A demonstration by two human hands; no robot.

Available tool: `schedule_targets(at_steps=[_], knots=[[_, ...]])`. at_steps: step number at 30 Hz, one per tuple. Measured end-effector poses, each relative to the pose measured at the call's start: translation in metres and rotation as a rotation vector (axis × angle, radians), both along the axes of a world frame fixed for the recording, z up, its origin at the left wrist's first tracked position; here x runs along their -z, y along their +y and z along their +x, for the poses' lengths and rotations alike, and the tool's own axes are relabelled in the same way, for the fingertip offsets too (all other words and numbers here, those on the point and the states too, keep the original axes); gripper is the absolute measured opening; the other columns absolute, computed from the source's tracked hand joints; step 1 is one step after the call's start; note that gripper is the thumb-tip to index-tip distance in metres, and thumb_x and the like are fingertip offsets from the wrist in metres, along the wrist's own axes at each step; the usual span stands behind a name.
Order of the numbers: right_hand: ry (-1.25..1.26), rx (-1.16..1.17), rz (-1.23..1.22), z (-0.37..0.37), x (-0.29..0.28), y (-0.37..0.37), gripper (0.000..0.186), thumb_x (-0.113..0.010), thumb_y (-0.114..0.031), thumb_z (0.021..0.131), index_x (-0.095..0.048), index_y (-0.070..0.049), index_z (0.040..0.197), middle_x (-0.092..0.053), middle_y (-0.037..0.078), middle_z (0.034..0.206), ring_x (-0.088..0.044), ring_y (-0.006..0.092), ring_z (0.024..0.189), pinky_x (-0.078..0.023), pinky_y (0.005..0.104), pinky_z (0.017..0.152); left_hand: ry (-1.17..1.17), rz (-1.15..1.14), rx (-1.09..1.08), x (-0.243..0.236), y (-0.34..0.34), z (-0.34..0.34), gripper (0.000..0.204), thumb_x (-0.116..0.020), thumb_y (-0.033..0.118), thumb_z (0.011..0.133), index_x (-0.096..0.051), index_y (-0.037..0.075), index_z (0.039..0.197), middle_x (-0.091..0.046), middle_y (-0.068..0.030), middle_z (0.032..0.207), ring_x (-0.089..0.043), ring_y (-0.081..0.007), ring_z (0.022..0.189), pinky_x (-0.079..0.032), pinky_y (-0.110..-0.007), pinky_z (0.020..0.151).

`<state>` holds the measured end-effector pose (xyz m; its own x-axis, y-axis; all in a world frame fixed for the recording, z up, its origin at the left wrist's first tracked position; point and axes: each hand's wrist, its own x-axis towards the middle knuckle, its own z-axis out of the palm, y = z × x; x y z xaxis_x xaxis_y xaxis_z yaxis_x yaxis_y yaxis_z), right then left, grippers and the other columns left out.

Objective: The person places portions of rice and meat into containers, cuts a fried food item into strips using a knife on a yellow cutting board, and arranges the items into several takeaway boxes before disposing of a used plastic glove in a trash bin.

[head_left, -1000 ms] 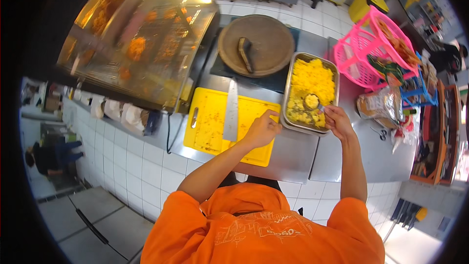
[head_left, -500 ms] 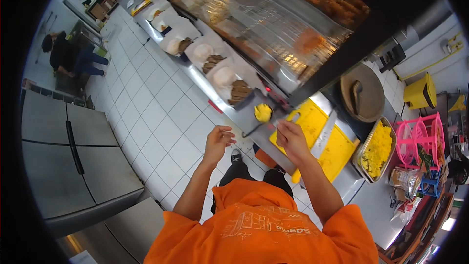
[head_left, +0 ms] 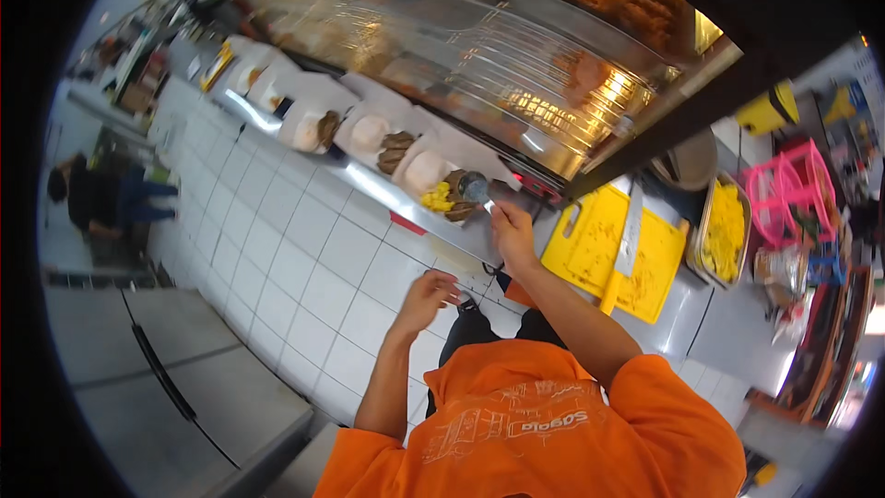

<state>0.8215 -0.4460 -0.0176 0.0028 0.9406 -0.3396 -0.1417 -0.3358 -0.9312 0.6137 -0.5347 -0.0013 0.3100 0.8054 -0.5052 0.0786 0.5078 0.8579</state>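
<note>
My right hand [head_left: 513, 235] is closed on the handle of a serving spoon [head_left: 474, 187]. The spoon's dark bowl is over the nearest food portion on the counter, touching or just above it. That portion has a mound of white rice [head_left: 426, 171], dark brown strips partly hidden by the spoon, and a heap of yellow food [head_left: 437, 196] at its near side. White paper [head_left: 489, 163] lies under it. Out in front of me, over the floor, my left hand [head_left: 430, 301] holds nothing, its fingers loosely bent and apart.
More rice portions line the steel counter [head_left: 359, 183] to the far left, beside a glass food warmer [head_left: 442, 65]. At right are a yellow cutting board [head_left: 656, 284] with a large knife [head_left: 630, 235], a tray of yellow food [head_left: 724, 231] and pink baskets [head_left: 779, 189]. A person [head_left: 101, 194] stands far left.
My right hand has moved left with the spoon, which was heaped with yellow food. Yellow food now lies beside the nearest rice mound. My left hand is slightly lower and farther right.
</note>
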Motion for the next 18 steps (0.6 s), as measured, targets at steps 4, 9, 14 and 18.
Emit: schedule_targets(at_steps=[4, 9, 14, 18], knots=[[0.765, 0.268, -0.183, 0.081, -0.037, -0.089, 0.021, -0.047, -0.022, 0.101, -0.061, -0.007, 0.101, -0.032, -0.005, 0.059, -0.030, 0.0066, 0.048, -0.025, 0.0249, 0.045, -0.164, -0.112, 0.451, 0.003, 0.010, 0.065, 0.022, -0.051, 0.009, 0.091, -0.058, 0.003, 0.112, -0.066, -0.0095, 0.099, -0.065, -0.0165, 0.084, -0.051, -0.028, 0.073], [-0.025, 0.835, -0.012, 0.263, -0.061, -0.154, 0.017, -0.053, -0.018, 0.097, -0.062, -0.004, 0.092, -0.044, -0.005, 0.062, -0.040, 0.0073, 0.053, -0.032, 0.0239, 0.049, -0.103, -0.078, 0.738, -0.018, 0.026, 0.171, 0.023, -0.054, 0.010, 0.093, -0.055, 0.001, 0.114, -0.063, -0.0092, 0.098, -0.064, -0.0175, 0.088, -0.051, -0.029, 0.073], [-1.685, 0.598, -0.214, 0.433, -0.072, -0.170, 0.015, -0.055, -0.013, 0.088, -0.065, -0.003, 0.084, -0.069, 0.014, 0.077, -0.068, 0.0275, 0.072, -0.050, 0.0408, 0.059, -0.040, 0.322, 0.747, 0.000, 0.043, 0.343, 0.029, -0.060, 0.018, 0.091, -0.054, -0.001, 0.113, -0.065, -0.0129, 0.094, -0.070, -0.0205, 0.075, -0.052, -0.031, 0.067], [-1.766, 0.078, -0.289, 0.436, -0.044, -0.159, 0.011, -0.057, -0.011, 0.082, -0.065, -0.004, 0.083, -0.069, 0.016, 0.076, -0.069, 0.0305, 0.068, -0.053, 0.0430, 0.060, 0.092, 0.360, 0.597, -0.018, 0.038, 0.460, 0.031, -0.063, 0.021, 0.089, -0.055, 0.000, 0.110, -0.068, -0.0151, 0.091, -0.071, -0.0219, 0.078, -0.052, -0.034, 0.067]])
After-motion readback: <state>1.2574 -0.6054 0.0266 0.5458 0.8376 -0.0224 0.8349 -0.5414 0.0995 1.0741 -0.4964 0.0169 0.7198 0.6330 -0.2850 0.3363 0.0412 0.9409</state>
